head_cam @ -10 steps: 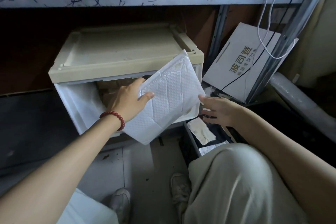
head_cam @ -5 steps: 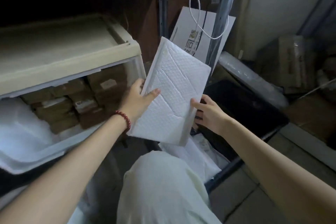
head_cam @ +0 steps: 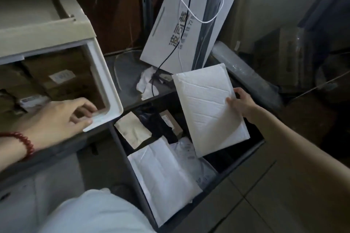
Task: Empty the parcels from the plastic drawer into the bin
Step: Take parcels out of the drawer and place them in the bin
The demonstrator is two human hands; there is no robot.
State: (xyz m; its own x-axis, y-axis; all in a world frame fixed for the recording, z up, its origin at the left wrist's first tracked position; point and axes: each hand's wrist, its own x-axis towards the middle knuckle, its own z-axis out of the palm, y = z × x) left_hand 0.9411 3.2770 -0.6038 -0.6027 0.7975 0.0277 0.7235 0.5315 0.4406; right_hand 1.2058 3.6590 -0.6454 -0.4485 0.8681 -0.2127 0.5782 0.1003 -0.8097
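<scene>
Hands: two, left hand (head_cam: 62, 119) left of the bin (head_cam: 132, 173), right hand (head_cam: 240, 103) above its right side.
White padded mailers: two, held mailer (head_cam: 208, 108) above the bin, lying mailer (head_cam: 162, 178) inside its near end.
Brown parcels inside the bin: two, tan envelope (head_cam: 132, 128) and small brown box (head_cam: 169, 119).
Plastic drawer (head_cam: 106, 85): one, left of the bin.
Labelled brown boxes (head_cam: 56, 70) in that drawer: at least two.
Printed white carton (head_cam: 170, 30): one, behind the bin.

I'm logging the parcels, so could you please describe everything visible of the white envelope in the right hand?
The white envelope is a flat padded mailer, its plastic skin dimpled like bubble lining, with a few creases and no label showing. It hangs tilted over the bin, lower corner over the parcels inside. The right hand pinches its right edge, thumb on top; the left hand grips the drawer.
</scene>
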